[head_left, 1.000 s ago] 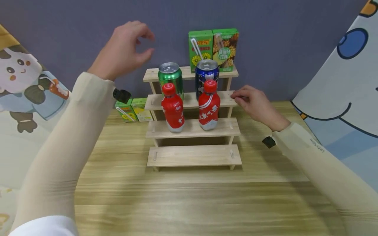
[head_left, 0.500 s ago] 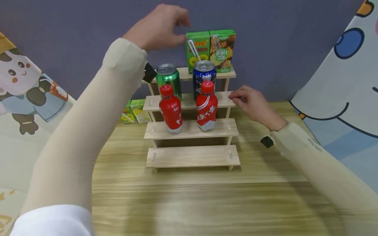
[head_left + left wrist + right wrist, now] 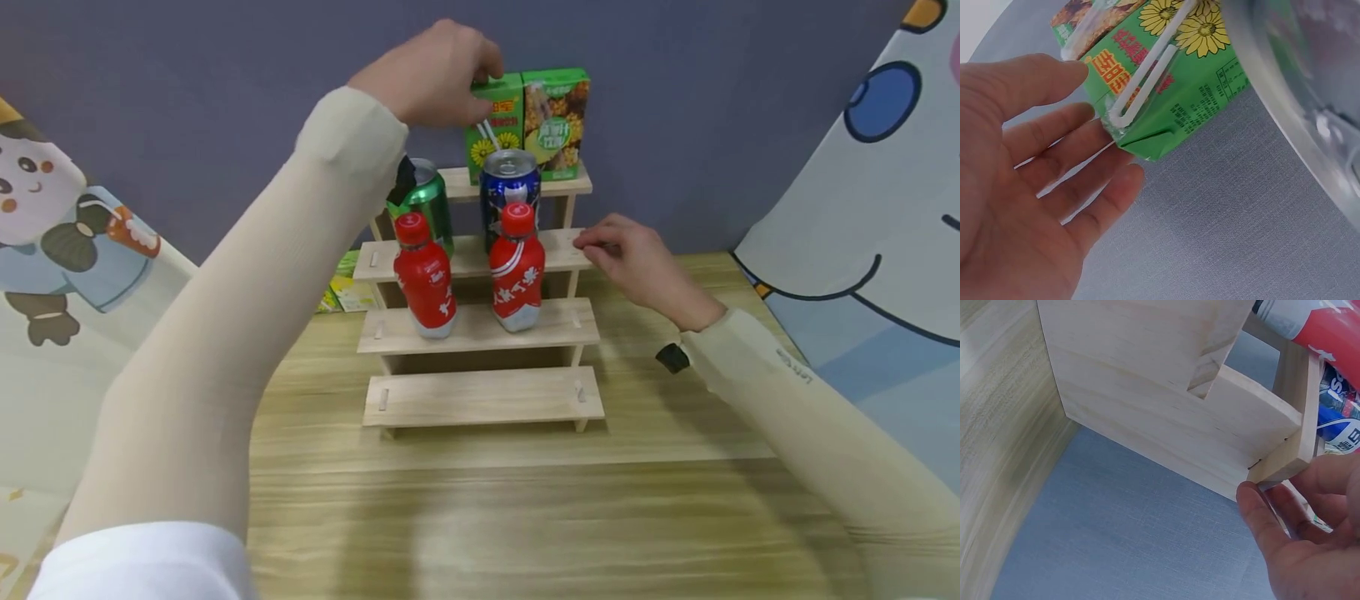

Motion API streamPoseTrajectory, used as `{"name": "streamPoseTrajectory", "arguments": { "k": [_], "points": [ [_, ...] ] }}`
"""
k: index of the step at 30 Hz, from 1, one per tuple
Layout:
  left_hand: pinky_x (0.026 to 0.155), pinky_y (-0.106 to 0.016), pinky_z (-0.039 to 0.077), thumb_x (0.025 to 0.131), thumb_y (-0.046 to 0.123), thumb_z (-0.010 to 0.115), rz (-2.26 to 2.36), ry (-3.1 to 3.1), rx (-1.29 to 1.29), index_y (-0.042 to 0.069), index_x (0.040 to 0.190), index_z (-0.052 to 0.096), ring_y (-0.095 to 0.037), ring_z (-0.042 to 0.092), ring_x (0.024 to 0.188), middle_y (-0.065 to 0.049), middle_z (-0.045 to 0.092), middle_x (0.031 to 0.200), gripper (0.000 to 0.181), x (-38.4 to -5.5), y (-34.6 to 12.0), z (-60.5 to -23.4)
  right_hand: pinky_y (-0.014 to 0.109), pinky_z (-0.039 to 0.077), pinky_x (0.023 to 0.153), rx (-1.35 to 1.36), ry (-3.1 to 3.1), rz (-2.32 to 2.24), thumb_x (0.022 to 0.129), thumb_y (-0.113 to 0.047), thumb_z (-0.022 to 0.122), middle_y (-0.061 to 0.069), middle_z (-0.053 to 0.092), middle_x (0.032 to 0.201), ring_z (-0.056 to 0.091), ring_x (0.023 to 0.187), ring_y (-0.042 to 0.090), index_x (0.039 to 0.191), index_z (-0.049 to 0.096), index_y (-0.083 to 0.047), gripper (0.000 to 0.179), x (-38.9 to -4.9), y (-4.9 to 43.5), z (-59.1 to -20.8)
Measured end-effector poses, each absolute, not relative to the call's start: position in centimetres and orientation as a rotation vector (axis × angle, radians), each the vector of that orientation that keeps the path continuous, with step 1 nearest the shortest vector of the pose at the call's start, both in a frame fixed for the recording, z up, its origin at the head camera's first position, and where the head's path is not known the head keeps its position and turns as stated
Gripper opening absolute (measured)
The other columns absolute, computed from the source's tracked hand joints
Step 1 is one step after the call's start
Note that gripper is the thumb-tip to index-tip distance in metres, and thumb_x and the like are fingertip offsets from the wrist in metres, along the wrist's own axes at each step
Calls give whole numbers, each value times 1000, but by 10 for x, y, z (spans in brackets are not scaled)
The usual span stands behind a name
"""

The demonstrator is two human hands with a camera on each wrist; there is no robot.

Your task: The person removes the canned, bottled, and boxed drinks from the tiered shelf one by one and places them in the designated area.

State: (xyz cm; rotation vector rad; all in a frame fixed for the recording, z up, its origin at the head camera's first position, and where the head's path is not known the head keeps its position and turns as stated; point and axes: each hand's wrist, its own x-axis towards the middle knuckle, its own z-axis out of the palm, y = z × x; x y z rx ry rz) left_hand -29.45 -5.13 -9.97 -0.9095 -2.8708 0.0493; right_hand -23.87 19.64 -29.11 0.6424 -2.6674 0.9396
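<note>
My left hand [image 3: 438,75] is at the top of a green juice box [image 3: 506,108] with a straw, on the top tier of a wooden display stand [image 3: 480,396]. In the left wrist view its thumb overlaps the front of this box, and the fingers lie loosely spread by its top edge. On the right, my right hand [image 3: 633,258] pinches the end of the stand's second tier from the top; the right wrist view shows the fingertips on either side of that board end [image 3: 1285,462]. Another juice box [image 3: 557,125] stands next to the first.
A green can [image 3: 429,200] and a blue can [image 3: 512,187] stand on the second tier. Two red bottles, a left bottle [image 3: 426,279] and a right bottle [image 3: 519,275], stand below them. More green-yellow boxes [image 3: 351,292] are left of the stand, partly hidden by my left arm.
My left hand has moved right, from the air left of the stand to the top of the left juice box. The right hand stays at the tier's end. The view has shifted slightly.
</note>
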Motion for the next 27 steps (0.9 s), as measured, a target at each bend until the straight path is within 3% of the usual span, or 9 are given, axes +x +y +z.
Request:
{"name": "streamPoseTrajectory", "arguments": {
  "k": [12,27],
  "points": [
    [91,-30,46,98,22,46,127,-2810,-935,7,133,54,-23,47,108,-12,46,126,39,-292,-52,-103,42,49,81,635,-2665,971,94,-6,57,11,58,107,57,96,25,109,68,0,19,-238,195,-290],
    [89,-31,48,99,26,41,132,-2900,-887,11,139,47,-22,56,108,-11,46,139,43,-293,-53,-100,40,49,81,648,-2676,974,95,-6,56,9,56,107,57,96,23,110,67,-1,20,-238,194,-290]
  ]
}}
